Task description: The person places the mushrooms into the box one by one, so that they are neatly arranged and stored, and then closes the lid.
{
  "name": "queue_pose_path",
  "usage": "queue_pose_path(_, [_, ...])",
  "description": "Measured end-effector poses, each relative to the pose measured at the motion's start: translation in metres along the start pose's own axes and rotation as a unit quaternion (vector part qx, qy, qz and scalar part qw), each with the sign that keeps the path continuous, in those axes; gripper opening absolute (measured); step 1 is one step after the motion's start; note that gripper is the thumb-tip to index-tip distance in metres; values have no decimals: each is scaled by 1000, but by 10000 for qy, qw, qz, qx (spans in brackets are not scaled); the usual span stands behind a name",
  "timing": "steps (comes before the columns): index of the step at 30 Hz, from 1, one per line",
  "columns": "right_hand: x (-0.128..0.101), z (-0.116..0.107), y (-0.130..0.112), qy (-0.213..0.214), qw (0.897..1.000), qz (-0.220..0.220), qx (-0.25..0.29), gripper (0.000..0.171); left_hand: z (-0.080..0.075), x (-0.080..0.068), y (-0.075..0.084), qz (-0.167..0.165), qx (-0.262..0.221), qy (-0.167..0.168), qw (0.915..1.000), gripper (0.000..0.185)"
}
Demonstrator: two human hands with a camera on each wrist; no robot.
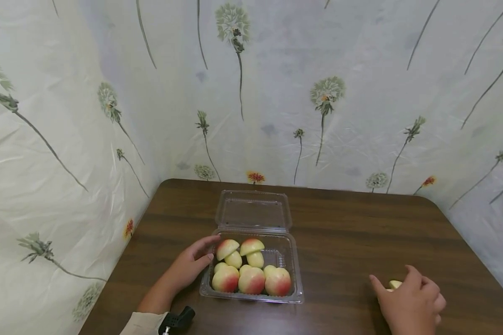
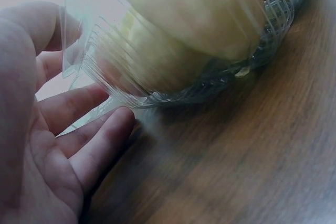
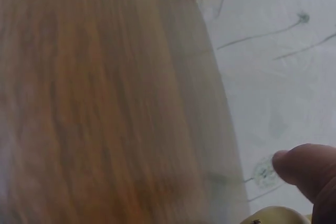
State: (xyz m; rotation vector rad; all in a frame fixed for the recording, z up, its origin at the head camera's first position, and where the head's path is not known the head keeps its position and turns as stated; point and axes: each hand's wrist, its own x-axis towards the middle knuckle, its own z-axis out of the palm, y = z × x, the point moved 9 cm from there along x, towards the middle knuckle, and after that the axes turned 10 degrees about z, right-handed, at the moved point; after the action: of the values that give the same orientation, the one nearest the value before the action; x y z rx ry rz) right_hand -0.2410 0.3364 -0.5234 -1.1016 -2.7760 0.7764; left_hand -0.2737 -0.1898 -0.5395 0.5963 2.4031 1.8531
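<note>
On the right side of the brown wooden bench (image 1: pixel 339 242), a pale apple piece (image 1: pixel 395 284) is lying under the right hand (image 1: pixel 411 304), whose curled fingers are closing around it. Well apart to the left, a clear plastic clamshell box (image 1: pixel 295 284) is sitting with its lid (image 1: pixel 253 210) lying open behind it and red-and-yellow apple pieces (image 1: pixel 251 274) filling it. Beside its left edge, the left hand (image 1: pixel 190 266) is resting with fingers relaxed and spread, touching the box wall.
</note>
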Motion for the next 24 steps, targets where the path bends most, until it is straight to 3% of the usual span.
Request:
queue_pose_path(9, [-2, 4, -7, 163, 9963, -842, 29, 105, -2, 0, -6, -88, 71, 82, 9999, 42])
queue_pose_path(15, [-1, 7, -5, 69, 9966, -803, 139, 102, -1, -1, 1, -122, 69, 56, 9999, 42])
queue_pose_path(24, [-3, 13, -3, -108, 9977, -623, 241, 97, 1, -4, 28, -164, 5, -56, 9998, 45])
